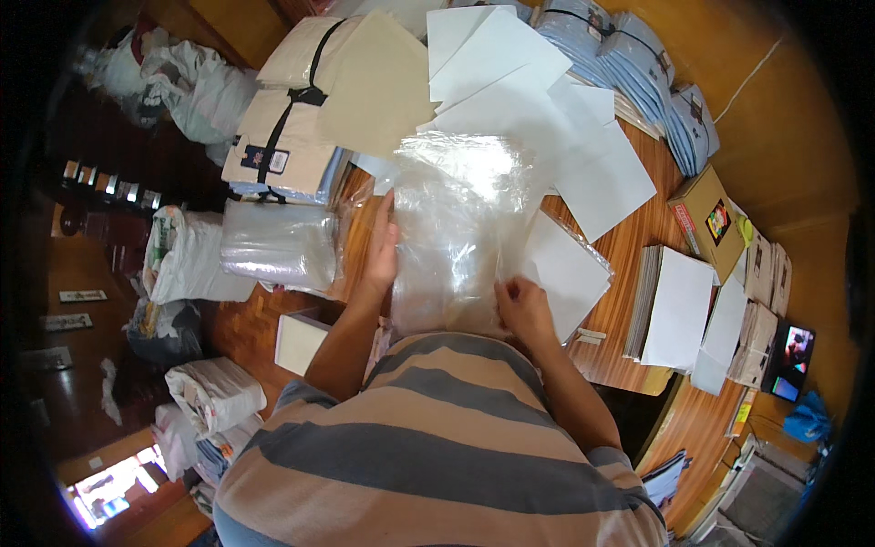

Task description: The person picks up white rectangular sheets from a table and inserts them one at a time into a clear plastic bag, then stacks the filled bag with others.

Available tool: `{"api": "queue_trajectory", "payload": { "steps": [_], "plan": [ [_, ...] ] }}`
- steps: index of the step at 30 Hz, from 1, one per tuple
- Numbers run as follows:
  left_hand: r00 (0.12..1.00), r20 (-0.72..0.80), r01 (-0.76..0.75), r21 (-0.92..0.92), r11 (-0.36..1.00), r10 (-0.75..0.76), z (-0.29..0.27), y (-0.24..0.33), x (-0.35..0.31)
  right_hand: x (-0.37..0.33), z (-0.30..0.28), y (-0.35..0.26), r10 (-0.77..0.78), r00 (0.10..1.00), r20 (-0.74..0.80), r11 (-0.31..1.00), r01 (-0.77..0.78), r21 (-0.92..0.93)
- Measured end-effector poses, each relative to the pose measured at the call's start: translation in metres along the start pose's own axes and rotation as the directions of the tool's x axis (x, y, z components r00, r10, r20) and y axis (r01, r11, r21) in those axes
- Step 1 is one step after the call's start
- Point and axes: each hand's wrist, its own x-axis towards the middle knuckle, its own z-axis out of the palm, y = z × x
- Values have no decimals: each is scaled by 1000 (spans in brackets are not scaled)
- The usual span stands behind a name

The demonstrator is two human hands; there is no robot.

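A clear plastic bag (447,242), shiny and wrinkled, stretches in front of my body over the table. My left hand (383,255) lies along its left edge, fingers straight and pointing away from me. With bent fingers pinched together, my right hand (524,308) grips the bag's lower right edge. White sheets (497,68) are fanned out beyond the bag, some seen through its glare. Beside my right hand rests a stack of white sheets (567,273) with a clear plastic edge. A pile of folded clear bags (281,244) sits to the left.
Strapped beige cloth bundles (296,132) stand at the far left, with a large cream sheet (378,87) against them. Blue folded bundles (620,46) line the back right. A cardboard box (706,223), upright card sheets (679,310) and a lit phone (791,360) are at the right.
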Motion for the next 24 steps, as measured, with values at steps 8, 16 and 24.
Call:
{"api": "queue_trajectory", "payload": {
  "steps": [8, 16, 24],
  "plan": [
    [987, 10, 155, 197, 968, -160, -9, 2, 15, 25, -65, -70, -491, 777, -394, 846, 317, -429],
    [995, -95, 54, 417, 907, -15, 22, 15, 4, 86, 13, 41, -327, 941, -84, 866, 263, -426],
    [957, 240, -41, 665, 746, -161, 0, 13, 19, -3, -46, 97, -242, 701, -671, 957, 58, -284]
  ]
}}
